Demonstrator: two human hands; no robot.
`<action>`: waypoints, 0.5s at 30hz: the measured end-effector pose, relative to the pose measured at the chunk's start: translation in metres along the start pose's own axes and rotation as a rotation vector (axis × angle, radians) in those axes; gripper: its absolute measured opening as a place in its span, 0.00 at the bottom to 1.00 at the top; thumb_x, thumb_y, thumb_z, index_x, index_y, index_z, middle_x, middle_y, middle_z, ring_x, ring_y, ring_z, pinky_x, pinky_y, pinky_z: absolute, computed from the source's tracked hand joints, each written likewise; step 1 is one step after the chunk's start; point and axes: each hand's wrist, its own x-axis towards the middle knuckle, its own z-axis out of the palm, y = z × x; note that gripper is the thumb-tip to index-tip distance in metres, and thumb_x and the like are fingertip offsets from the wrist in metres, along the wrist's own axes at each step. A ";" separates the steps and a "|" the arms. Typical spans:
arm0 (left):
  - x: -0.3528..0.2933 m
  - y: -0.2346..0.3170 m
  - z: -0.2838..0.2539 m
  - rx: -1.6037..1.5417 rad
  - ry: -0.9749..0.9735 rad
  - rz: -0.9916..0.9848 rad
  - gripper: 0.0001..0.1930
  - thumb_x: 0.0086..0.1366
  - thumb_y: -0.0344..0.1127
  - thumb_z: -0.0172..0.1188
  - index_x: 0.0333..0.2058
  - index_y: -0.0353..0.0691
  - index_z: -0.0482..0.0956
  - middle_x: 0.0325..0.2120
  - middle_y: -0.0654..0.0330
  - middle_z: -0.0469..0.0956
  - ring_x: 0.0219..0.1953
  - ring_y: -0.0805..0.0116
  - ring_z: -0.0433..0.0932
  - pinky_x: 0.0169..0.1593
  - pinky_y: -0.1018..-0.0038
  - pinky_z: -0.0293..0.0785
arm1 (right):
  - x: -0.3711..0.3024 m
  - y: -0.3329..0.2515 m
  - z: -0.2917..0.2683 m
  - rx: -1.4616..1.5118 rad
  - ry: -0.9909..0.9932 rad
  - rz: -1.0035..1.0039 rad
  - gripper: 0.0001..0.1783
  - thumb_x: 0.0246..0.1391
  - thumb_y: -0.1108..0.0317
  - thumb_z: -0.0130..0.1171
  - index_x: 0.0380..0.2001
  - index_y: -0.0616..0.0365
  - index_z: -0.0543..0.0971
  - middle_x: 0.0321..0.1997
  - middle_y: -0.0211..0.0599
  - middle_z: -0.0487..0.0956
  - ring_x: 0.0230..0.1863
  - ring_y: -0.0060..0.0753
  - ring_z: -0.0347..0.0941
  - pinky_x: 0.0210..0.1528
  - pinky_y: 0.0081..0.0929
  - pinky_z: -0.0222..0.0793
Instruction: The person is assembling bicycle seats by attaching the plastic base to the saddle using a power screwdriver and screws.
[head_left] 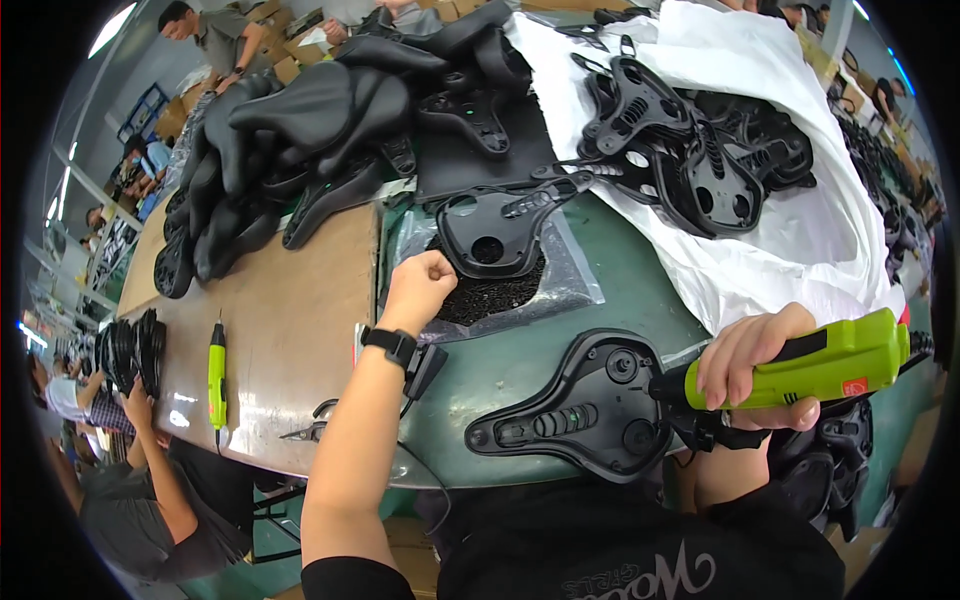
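Note:
My right hand (745, 360) is wrapped round a lime-green electric screwdriver (835, 365), its dark front end over the wide part of a black bicycle saddle (585, 425). That saddle lies underside up on the green table near my body. My left hand (420, 288) is closed with the fingertips pinched together, at the left edge of a pile of small dark screws (500, 300) on a clear plastic bag (575, 265). What the pinch holds, if anything, is too small to make out. A black plastic saddle base (490, 235) lies across the far part of the pile.
Black padded saddles (300, 110) are heaped at the far left. More saddle bases (700, 150) lie on a white sheet (780, 255) at the far right. A second green screwdriver (217, 375) and pliers (310, 430) lie on the brown board. At left, another person's hand (137, 405) touches black parts.

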 end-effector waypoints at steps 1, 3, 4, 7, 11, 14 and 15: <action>-0.004 -0.002 0.001 -0.152 -0.058 -0.099 0.04 0.51 0.28 0.62 0.24 0.35 0.77 0.19 0.59 0.78 0.23 0.73 0.76 0.29 0.76 0.72 | 0.000 -0.001 -0.002 -0.003 0.001 -0.017 0.32 0.44 0.53 0.70 0.42 0.66 0.68 0.24 0.43 0.75 0.25 0.42 0.75 0.26 0.38 0.73; -0.016 0.024 0.003 -0.480 -0.174 -0.195 0.03 0.55 0.27 0.60 0.27 0.36 0.74 0.21 0.62 0.78 0.23 0.79 0.74 0.26 0.82 0.70 | -0.001 -0.009 -0.012 -0.047 0.003 -0.025 0.32 0.46 0.50 0.69 0.41 0.65 0.67 0.23 0.42 0.75 0.24 0.42 0.75 0.27 0.36 0.73; -0.023 0.032 0.007 -0.505 -0.185 -0.187 0.04 0.57 0.26 0.59 0.30 0.36 0.73 0.23 0.61 0.78 0.24 0.78 0.75 0.26 0.81 0.70 | -0.001 -0.014 -0.016 -0.064 0.024 -0.023 0.32 0.46 0.50 0.69 0.41 0.65 0.67 0.23 0.42 0.75 0.24 0.42 0.75 0.27 0.36 0.73; -0.040 0.052 0.015 -0.667 -0.209 -0.202 0.05 0.60 0.26 0.58 0.36 0.33 0.77 0.26 0.60 0.79 0.26 0.77 0.76 0.31 0.81 0.74 | 0.001 -0.024 -0.019 -0.125 0.049 -0.132 0.33 0.48 0.44 0.65 0.40 0.62 0.66 0.22 0.38 0.75 0.21 0.39 0.75 0.29 0.36 0.74; -0.027 0.013 0.022 -0.519 -0.057 -0.246 0.05 0.61 0.25 0.57 0.35 0.32 0.80 0.28 0.58 0.81 0.26 0.76 0.77 0.31 0.81 0.76 | 0.005 -0.025 -0.018 -0.167 0.089 -0.146 0.34 0.49 0.42 0.64 0.40 0.61 0.66 0.21 0.36 0.74 0.21 0.38 0.75 0.30 0.34 0.74; -0.019 0.014 0.020 -0.330 -0.007 -0.299 0.03 0.61 0.26 0.58 0.31 0.33 0.78 0.26 0.59 0.80 0.24 0.77 0.77 0.28 0.81 0.75 | 0.000 -0.027 -0.018 -0.215 0.120 -0.135 0.34 0.48 0.42 0.64 0.41 0.61 0.66 0.21 0.36 0.74 0.22 0.37 0.75 0.30 0.34 0.74; -0.019 0.016 0.019 -0.328 -0.012 -0.297 0.03 0.61 0.26 0.58 0.31 0.33 0.78 0.26 0.59 0.80 0.24 0.77 0.77 0.28 0.81 0.75 | -0.002 -0.028 -0.019 -0.217 0.125 -0.138 0.34 0.48 0.42 0.64 0.41 0.61 0.66 0.21 0.36 0.74 0.22 0.37 0.75 0.30 0.34 0.74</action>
